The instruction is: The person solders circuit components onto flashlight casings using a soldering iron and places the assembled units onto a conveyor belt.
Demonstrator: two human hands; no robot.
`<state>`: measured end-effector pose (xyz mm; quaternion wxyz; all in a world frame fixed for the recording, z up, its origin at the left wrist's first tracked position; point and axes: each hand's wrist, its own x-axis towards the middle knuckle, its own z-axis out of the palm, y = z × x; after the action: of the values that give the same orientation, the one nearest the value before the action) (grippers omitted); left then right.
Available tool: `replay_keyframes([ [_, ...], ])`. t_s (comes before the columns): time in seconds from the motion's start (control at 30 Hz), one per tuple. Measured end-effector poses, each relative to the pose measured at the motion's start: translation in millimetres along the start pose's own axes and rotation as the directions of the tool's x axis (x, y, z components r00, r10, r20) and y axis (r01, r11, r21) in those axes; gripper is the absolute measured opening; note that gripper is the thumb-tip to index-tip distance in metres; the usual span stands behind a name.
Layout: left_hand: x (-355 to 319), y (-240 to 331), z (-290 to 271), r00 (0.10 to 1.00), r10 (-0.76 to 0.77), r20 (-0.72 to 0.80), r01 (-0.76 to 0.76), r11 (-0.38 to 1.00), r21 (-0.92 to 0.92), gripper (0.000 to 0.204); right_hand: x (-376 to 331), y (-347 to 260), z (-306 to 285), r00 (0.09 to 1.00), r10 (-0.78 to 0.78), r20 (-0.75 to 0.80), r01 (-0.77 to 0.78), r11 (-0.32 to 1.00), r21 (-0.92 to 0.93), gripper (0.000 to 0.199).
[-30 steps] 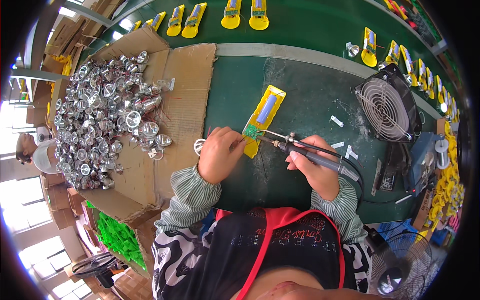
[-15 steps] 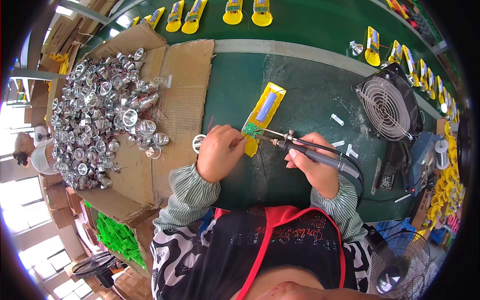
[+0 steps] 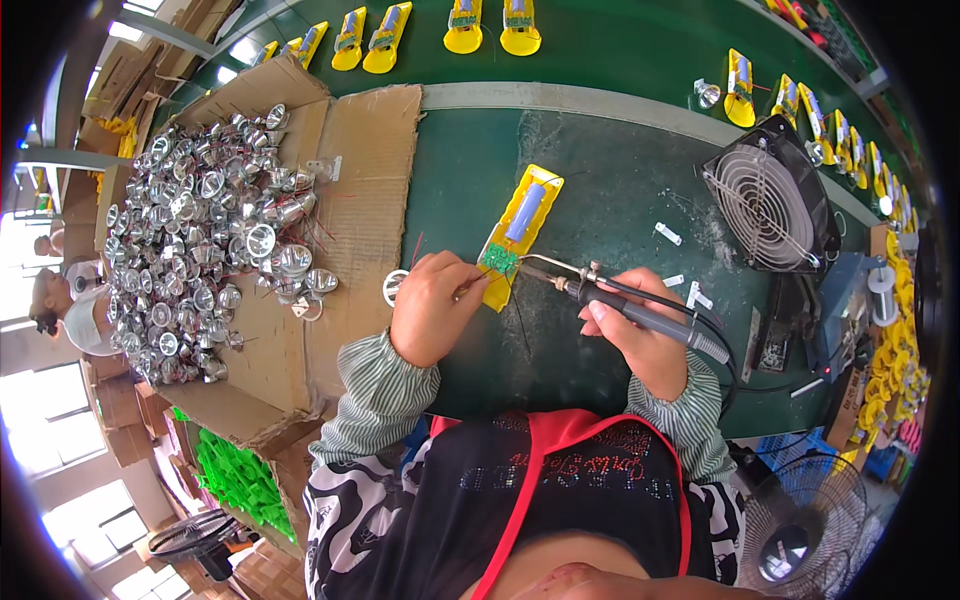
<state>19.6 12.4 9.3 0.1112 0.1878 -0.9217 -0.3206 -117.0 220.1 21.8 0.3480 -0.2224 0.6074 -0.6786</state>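
Note:
A yellow plastic lamp housing [image 3: 541, 190] lies slanted on the bench in front of me, with a blue cylindrical battery [image 3: 525, 212] and a small green circuit board [image 3: 499, 259] on it. At the board's left edge, my left hand [image 3: 432, 305] is closed in a pinch on what looks like a thin wire, mostly hidden by the fingers. A silver reflector cup [image 3: 396, 288] sits beside that hand, partly covered by it. My right hand [image 3: 645, 325] grips a grey soldering iron [image 3: 640, 316], its tip by the right side of the board. A thin metal tube [image 3: 552, 264] clamped to the iron also points there.
A cardboard box [image 3: 365, 160] full of reflector cups [image 3: 200, 240] stands at left. A square fan [image 3: 765, 195] and a solder spool [image 3: 881, 293] are at right. Small white parts [image 3: 668, 234] lie nearby. More yellow housings [image 3: 463, 28] line the far belt.
The soldering iron's tip has drawn slightly right, off the circuit board. My left hand keeps its pinch at the board's edge. The whole view has shifted a little.

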Motion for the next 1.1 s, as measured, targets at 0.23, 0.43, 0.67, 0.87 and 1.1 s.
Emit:
replay_keyframes([
  [0.23, 1, 5, 2, 0.981, -0.037, -0.191, 0.037, 0.999, -0.004, 0.012, 4, 6, 3, 0.999, -0.038, -0.004, 0.038, 0.999, 0.03, 0.017],
  [0.43, 3, 2, 8, 0.99, 0.053, -0.133, -0.038, 0.993, 0.114, 0.01, 9, 8, 7, 0.999, -0.034, 0.036, 0.034, 0.999, -0.009, 0.014],
  [0.67, 6, 0, 15, 0.994, -0.004, -0.106, 0.007, 1.0, 0.026, 0.009, 14, 15, 11, 1.0, 0.006, 0.031, -0.007, 1.0, 0.027, 0.014],
  [0.87, 9, 0, 13, 0.997, -0.028, -0.072, 0.028, 1.0, -0.002, 0.009, 17, 16, 13, 0.998, 0.054, 0.032, -0.055, 0.998, 0.038, 0.014],
  [1.1, 11, 1, 12, 0.997, -0.036, -0.068, 0.037, 0.999, 0.003, 0.009, 18, 15, 12, 0.999, 0.043, 0.029, -0.043, 0.999, 0.015, 0.015],
])
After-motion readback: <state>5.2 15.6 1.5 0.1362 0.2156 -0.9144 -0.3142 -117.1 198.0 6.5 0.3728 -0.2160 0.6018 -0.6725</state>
